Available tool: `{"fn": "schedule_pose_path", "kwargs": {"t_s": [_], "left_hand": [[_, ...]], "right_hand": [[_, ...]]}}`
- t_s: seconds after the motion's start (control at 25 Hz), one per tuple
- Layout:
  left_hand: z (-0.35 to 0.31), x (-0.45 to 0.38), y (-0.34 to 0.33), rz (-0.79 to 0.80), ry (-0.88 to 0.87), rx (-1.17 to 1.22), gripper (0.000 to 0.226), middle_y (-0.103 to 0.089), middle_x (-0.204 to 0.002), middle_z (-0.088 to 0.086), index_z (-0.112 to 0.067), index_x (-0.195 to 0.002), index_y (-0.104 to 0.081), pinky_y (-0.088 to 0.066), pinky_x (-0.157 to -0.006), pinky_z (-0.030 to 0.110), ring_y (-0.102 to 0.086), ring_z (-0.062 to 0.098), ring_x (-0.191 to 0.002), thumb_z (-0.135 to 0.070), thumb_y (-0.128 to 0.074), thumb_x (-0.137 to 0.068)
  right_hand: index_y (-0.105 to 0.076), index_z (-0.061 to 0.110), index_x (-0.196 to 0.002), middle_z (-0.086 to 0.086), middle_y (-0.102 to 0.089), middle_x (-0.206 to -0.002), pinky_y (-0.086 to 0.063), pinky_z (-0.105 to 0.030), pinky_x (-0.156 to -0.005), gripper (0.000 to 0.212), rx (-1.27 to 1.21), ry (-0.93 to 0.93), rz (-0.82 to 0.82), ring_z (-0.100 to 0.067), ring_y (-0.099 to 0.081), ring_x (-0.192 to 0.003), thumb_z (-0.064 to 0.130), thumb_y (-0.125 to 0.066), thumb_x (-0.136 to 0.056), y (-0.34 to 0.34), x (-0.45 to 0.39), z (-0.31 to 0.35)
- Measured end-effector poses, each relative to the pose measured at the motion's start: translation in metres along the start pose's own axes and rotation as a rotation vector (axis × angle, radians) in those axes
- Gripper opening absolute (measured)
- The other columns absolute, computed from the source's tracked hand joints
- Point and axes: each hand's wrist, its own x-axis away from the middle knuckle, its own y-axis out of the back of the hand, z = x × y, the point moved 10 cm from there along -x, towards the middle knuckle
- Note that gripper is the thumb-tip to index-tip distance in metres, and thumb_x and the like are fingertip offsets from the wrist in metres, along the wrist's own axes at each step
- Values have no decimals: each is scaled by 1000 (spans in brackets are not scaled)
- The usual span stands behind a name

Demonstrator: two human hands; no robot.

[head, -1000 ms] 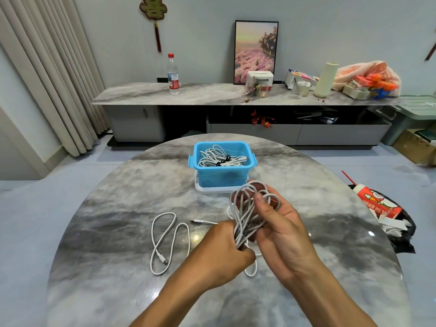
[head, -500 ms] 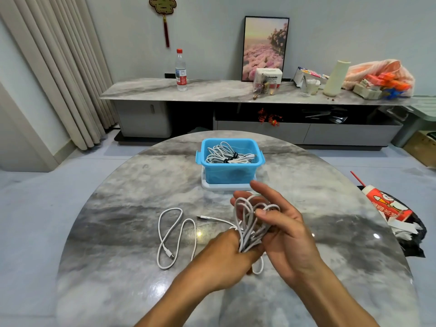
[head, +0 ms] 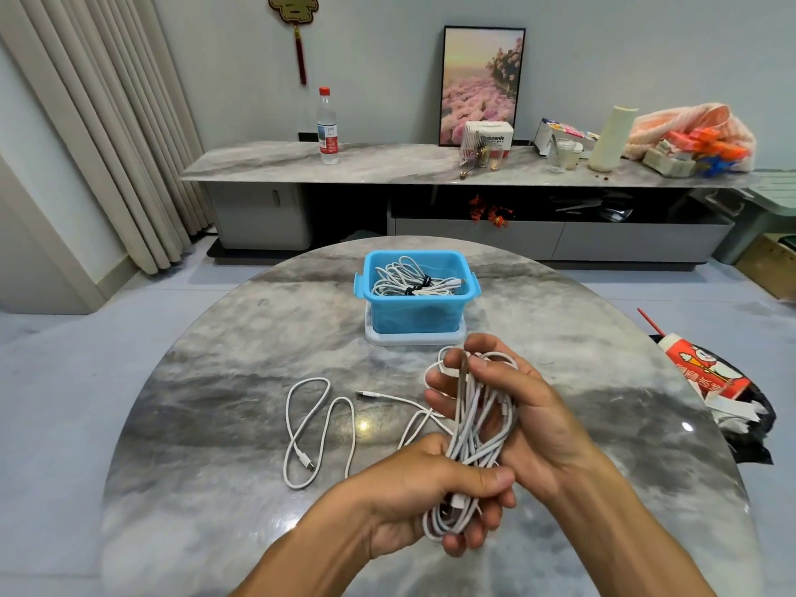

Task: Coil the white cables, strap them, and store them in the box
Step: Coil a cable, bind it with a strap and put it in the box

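One loose white cable [head: 318,428] lies in loops on the left of the marble desk [head: 206,402]. Right of it, the left hand [head: 426,497] grips the lower end of a white cable bundle [head: 476,420], fingers curled round it. The right hand [head: 525,415] clasps the bundle's upper part. Behind them, the blue box [head: 415,312] holds strapped coils [head: 413,280].

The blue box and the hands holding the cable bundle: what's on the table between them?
In the head view, only bare marble table lies between the blue box and the right hand; the loose cable lies off to the left.
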Motion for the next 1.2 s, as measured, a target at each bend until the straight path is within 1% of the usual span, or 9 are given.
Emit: {"fn": "schedule_pose_path", "kwargs": {"t_s": [0.08,0.24,0.44,0.52,0.6,0.72,0.96,1.12,1.2], "left_hand": [[0,-2,2,1,-3,19,13,-61,-77,11,-13,-79,-71,-54,-50,27,-60,16,-62,-23,-70,-87],[3,-1,-2,63,16,-76,18,-60,-75,16,-8,-79,-71,-55,-75,37,-64,20,-61,-24,-69,-88],[7,0,-13,117,25,22,18,-61,-60,4,-10,-78,-69,-56,-56,28,-63,14,-53,-23,-68,-90],[8,-4,-19,70,3,116,24,-47,-52,-2,-15,-72,-66,-39,-39,16,-44,5,-40,-33,-71,-88],[7,-8,-21,15,-11,160,40,-29,-51,-5,-19,-65,-58,-21,-35,13,-24,3,-37,-53,-71,-82],[7,-8,-25,40,24,270,56,-21,-53,-6,-20,-65,-53,-16,-34,14,-17,3,-39,-74,-57,-80],[1,-4,-28,84,7,344,53,-25,-56,-5,-19,-77,-60,-21,-35,12,-20,3,-42,-70,-48,-88],[1,-13,-5,-173,-77,164,51,-27,-56,-5,-23,-66,-53,-19,-37,13,-17,6,-43,-70,-52,-84],[8,-17,15,-338,-74,125,48,-32,-55,-5,-23,-70,-52,-17,-38,13,-18,7,-43,-68,-52,-87]], "right_hand": [[-70,10,-102,-14,-69,-97,-60,-40,-69,27,15,6,-11,-32,-72,-82,6,-73,-75,1,2,0],[-69,9,-115,-8,-64,-82,-44,-22,-41,34,112,73,-90,-12,-52,-47,6,-72,-81,5,3,-5],[-66,10,-77,4,-34,-50,-23,-12,-29,37,17,50,-181,-2,-23,-31,46,-71,-77,7,6,2],[-49,17,-58,6,-25,-46,-21,-12,-29,49,1,43,-222,-4,-19,-30,57,-70,-76,12,8,11],[-34,20,-53,6,-21,-44,-20,-13,-30,57,-13,34,-255,-5,-17,-30,59,-67,-79,17,10,15],[-28,21,-52,6,-20,-42,-16,-14,-30,59,-64,32,-239,-5,-17,-29,58,-61,-85,16,8,16],[-26,19,-50,4,-18,-41,-12,-15,-33,67,-232,42,-57,-9,-11,-33,65,-49,-94,5,8,22],[-31,20,-47,4,-23,-39,-15,-15,-33,65,-220,129,-177,-9,-23,-31,60,-54,-92,29,5,23],[-41,17,-49,2,-33,-41,-26,-17,-34,56,-211,119,-312,-14,-43,-38,56,-58,-86,51,-1,8]]}}
